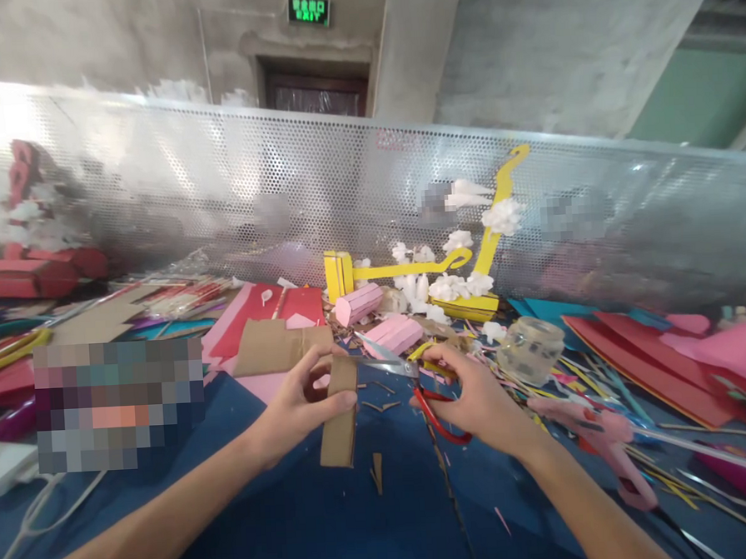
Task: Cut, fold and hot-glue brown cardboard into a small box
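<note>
My left hand [313, 393] is closed around a narrow strip of brown cardboard [340, 435], holding it upright above the blue tabletop. My right hand [470, 395] grips scissors [439, 418] with red handles. The scissor blades are parted and point left toward the strip's upper part; whether they touch it I cannot tell. Small cardboard offcuts [376, 474] lie on the table below and between my hands. Just behind my left hand rests a larger brown cardboard piece [257, 350]. Pink paper-covered blocks [393, 335] sit beyond the scissors.
A pink glue gun [597, 426] lies by my right forearm, near a clear jar [532, 350]. Yellow paper shapes with white blossoms [452, 286] stand before a perforated metal screen [294, 200]. Red sheets [640, 357] are at right. A white cable [38, 514] runs at left.
</note>
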{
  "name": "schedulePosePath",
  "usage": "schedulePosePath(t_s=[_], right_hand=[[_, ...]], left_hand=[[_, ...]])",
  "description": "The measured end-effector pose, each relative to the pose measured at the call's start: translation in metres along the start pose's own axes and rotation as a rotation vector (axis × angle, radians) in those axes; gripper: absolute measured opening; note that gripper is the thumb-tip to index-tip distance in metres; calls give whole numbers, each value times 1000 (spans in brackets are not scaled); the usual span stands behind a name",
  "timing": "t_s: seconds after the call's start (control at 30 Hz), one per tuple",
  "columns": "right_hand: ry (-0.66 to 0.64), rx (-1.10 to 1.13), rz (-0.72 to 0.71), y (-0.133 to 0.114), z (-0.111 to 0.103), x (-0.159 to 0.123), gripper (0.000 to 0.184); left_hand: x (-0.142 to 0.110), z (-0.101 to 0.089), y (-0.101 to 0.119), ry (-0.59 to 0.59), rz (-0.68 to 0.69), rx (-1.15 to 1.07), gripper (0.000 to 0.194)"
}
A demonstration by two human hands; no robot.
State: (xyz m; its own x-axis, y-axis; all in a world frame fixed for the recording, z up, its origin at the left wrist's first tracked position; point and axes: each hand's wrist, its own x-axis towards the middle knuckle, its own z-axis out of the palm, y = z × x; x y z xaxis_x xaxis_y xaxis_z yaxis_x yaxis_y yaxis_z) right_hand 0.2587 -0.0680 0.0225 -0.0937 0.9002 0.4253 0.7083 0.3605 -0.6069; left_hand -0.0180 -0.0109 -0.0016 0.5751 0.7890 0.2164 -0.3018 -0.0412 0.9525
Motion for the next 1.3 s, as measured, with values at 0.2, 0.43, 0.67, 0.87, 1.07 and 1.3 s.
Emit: schedulePosePath(t_s=[0.2,0.43,0.67,0.87,1.07,1.3], right_hand=[[-44,-91,-31,-6,3,-4,35],[16,-186,-132,0,5,-5,37],[23,-254,-196,5,7,-8,34],[-6,-198,-179,0,7,-10,27],[-102,-190,-138,-3,2,-9,21],[-123,-271,-63,-8,7,-8,25]], left_hand=[[-1,-1,-1,-56,-27,122,49],[0,-5,2,-105,-5,226,49],[0,-9,4,-131,-54,213,49],[0,-11,10,-173,-103,174,49],[0,-14,16,-184,-149,198,54],[0,-19,11,-182,-138,254,57]])
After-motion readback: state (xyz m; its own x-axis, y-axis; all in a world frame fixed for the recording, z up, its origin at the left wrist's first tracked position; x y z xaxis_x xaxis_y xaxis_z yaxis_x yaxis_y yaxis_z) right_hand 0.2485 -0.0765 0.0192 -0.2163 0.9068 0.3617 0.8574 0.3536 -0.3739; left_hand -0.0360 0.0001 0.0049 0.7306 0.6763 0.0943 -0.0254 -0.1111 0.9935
